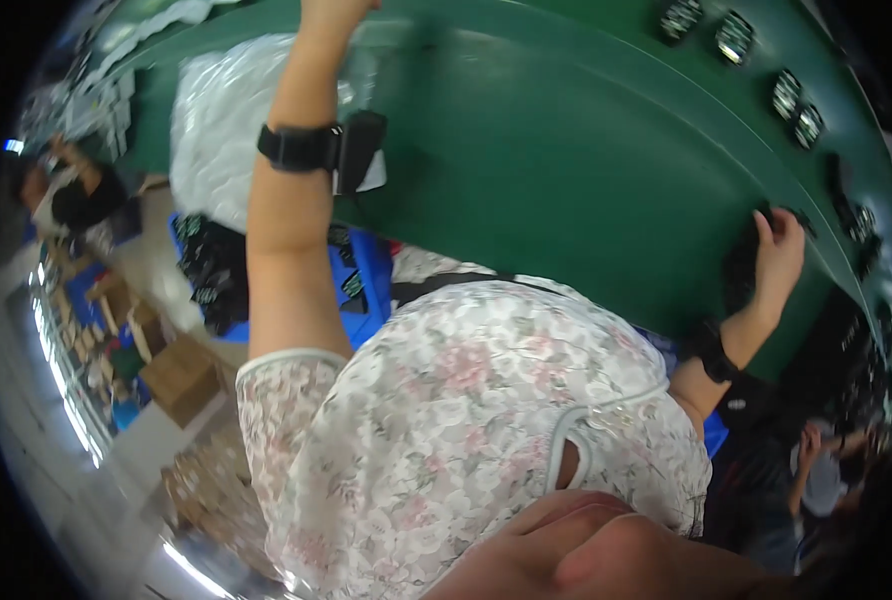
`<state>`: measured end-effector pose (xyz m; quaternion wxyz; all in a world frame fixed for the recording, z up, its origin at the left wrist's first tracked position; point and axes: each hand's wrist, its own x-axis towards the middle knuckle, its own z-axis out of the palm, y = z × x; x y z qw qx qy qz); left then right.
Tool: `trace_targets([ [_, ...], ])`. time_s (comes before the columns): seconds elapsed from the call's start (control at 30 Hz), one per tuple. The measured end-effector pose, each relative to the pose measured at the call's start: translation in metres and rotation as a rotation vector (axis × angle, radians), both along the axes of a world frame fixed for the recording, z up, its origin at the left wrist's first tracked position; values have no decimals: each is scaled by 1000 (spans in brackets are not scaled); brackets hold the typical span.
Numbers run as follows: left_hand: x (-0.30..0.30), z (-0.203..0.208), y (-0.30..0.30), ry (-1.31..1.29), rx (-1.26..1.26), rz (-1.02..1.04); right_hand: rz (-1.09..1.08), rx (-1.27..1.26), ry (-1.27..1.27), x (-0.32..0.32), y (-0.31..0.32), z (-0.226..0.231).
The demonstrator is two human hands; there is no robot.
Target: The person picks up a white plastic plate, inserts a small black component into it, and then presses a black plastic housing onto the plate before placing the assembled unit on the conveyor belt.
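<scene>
My left hand (334, 14) reaches to the far edge of the view above the green work surface (536, 150). Its fingers are mostly cut off by the frame, so what they hold or touch is hidden. Out to the right, my right hand (784, 258) is over the green surface near its raised rim. Its fingers are bent together around a small dark thing (765, 212), too small and dark to name. A black strap with a dark box (361, 152) sits on my left forearm, and another black band (714, 352) is on my right wrist.
Several small black items with shiny faces (735, 38) lie along the strip beyond the rim. A clear plastic bag (216, 125) rests at the left. Below the edge, a blue bin (374, 285) holds black packets (211, 270). Cardboard boxes (181, 380) and other people are farther off.
</scene>
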<state>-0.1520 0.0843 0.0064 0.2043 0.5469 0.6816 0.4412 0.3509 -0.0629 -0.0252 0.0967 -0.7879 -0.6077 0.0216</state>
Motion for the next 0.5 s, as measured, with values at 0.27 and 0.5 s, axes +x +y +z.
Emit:
trace_targets([
  [0.27, -66, 17, -135, 608, -398, -155, 19, 35, 128, 0, -2, -14],
  [0.5, -54, -41, -121, 1114, 40, -65, -42, 69, 94, -12, 2, -10],
])
